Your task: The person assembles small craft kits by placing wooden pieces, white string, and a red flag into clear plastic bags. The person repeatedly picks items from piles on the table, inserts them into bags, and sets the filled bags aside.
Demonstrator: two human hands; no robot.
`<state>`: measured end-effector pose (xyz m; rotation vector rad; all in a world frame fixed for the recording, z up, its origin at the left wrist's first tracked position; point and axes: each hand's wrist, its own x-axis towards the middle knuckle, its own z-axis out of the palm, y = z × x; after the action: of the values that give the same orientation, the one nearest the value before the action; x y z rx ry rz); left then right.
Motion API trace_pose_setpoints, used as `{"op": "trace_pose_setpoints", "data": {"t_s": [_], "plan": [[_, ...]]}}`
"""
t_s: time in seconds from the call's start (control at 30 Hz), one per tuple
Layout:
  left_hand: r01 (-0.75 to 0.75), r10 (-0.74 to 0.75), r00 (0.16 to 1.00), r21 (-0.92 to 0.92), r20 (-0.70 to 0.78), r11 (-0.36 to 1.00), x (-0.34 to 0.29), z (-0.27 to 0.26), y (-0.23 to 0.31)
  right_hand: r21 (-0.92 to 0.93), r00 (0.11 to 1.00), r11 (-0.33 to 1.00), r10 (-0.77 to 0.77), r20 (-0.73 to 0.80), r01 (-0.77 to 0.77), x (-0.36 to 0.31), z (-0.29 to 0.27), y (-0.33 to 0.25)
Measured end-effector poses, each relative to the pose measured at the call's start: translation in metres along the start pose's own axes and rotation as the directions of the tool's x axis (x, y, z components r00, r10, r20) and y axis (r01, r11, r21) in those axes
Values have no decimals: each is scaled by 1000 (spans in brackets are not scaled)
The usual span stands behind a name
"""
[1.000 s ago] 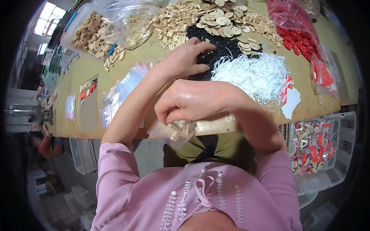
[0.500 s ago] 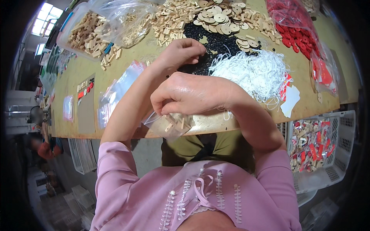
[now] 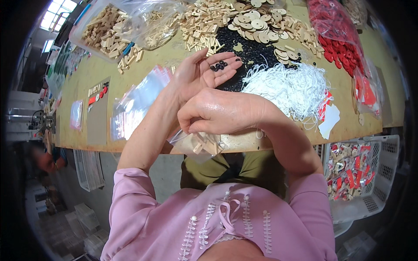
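Above the tabletop, the right hand is curled, the left hand opened palm up. At the near edge, a clear bag of wooden pieces is pinched by the right; black beads are borne on the left.

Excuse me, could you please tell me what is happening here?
A person in a pink top has several small black beads on their open, upturned left hand. Their right hand holds a clear bag with wooden pieces inside, by the near edge of the table.
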<state>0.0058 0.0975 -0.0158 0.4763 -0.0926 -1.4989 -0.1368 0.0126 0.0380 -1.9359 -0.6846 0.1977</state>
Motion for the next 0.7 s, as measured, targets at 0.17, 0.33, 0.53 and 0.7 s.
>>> {"op": "trace_pose_setpoints", "data": {"t_s": [0.17, 0.33, 0.53, 0.7], "plan": [[-19, 18, 999, -11, -28, 1000, -6, 8, -3, -51, 1000, 998, 19, -22, -20, -2, 1, 1], [-37, 35, 996, -19, -81, 999, -15, 15, -5, -30, 997, 997, 75, 11, -74, 0, -1, -3], [-63, 65, 993, 22, -96, 998, -19, 16, -7, -76, 999, 996, 44, -11, -45, -1, 1, -1], [-77, 86, 991, 83, -104, 994, -17, 16, -9, -67, 1000, 997, 26, -4, -26, 0, 0, 2]]}}
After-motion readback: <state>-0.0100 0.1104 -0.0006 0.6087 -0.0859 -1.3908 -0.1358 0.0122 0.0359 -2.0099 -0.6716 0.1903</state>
